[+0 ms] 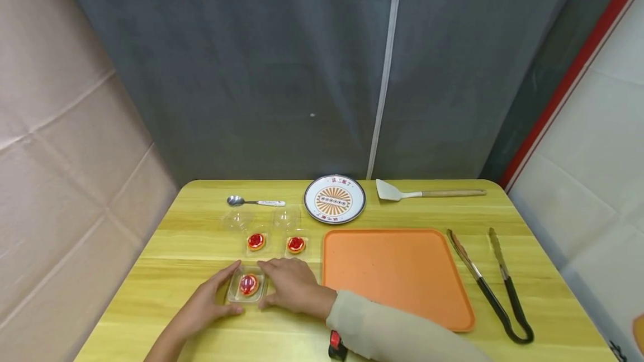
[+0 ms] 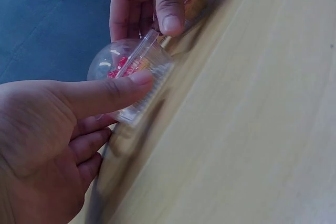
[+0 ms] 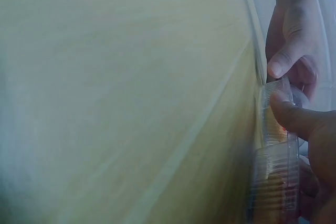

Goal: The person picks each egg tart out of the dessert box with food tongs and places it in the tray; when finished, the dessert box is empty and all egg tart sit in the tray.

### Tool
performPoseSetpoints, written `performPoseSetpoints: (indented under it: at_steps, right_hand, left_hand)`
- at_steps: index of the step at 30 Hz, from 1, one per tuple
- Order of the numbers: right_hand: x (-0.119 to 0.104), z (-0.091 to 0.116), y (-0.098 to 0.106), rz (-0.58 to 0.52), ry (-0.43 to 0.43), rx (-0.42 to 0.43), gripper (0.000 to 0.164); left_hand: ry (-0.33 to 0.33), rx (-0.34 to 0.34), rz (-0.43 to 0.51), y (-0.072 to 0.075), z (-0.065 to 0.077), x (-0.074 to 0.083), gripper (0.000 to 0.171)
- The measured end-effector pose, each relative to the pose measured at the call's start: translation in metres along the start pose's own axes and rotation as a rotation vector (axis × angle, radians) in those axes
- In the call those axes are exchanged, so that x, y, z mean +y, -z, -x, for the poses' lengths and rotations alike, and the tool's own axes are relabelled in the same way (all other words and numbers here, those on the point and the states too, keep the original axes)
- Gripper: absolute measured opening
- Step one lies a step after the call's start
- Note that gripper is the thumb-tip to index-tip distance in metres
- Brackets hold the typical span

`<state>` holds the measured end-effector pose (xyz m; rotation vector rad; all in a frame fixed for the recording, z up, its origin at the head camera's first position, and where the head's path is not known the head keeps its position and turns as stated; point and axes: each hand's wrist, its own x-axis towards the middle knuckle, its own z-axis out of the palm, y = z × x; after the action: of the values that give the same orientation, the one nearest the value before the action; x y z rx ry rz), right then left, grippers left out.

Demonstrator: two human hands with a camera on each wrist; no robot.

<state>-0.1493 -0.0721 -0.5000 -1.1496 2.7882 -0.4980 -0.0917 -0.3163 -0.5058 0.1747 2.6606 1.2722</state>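
My left hand (image 1: pixel 203 303) and right hand (image 1: pixel 294 286) hold a small clear plastic box (image 1: pixel 232 294) from its two sides, near the table's front. Inside is a red-topped tart (image 1: pixel 249 284). A dome lid (image 2: pixel 102 66) covers it in the left wrist view. There my left thumb (image 2: pixel 118 92) lies along the box's side, and some fingers are hidden behind it. The right thumb (image 3: pixel 286 108) presses the box in the right wrist view. Just behind stand two similar boxes with lids folded back, holding a left tart (image 1: pixel 256 241) and a right tart (image 1: pixel 296 244).
An orange tray (image 1: pixel 392 272) lies right of the boxes, partly under my right sleeve. Black-handled tongs (image 1: pixel 503 295) lie beyond it. Along the back are a spoon (image 1: pixel 251 201), a patterned plate (image 1: pixel 334 199) and a spatula (image 1: pixel 427 192). A dark curtain (image 1: pixel 282 71) hangs behind the table.
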Motion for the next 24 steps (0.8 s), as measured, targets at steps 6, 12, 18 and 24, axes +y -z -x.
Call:
performPoseSetpoints:
  at_steps: [6, 12, 18, 24]
  right_hand:
    - [-0.002, 0.000, -0.003, 0.007, -0.011, 0.024, 0.088]
    - [-0.002, -0.001, -0.003, 0.013, -0.018, 0.026, 0.088]
    - [-0.001, 0.001, -0.001, -0.001, -0.020, 0.018, 0.087]
    - [-0.002, 0.002, 0.003, -0.006, -0.006, 0.011, 0.083]
  left_hand:
    - [-0.006, 0.030, 0.025, -0.004, 0.000, -0.004, 0.096]
    - [-0.003, 0.063, 0.023, -0.010, 0.000, -0.006, 0.093]
    - [0.011, 0.081, 0.002, -0.012, 0.000, -0.005, 0.091]
    - [-0.008, 0.114, -0.025, -0.014, 0.001, -0.004, 0.088]
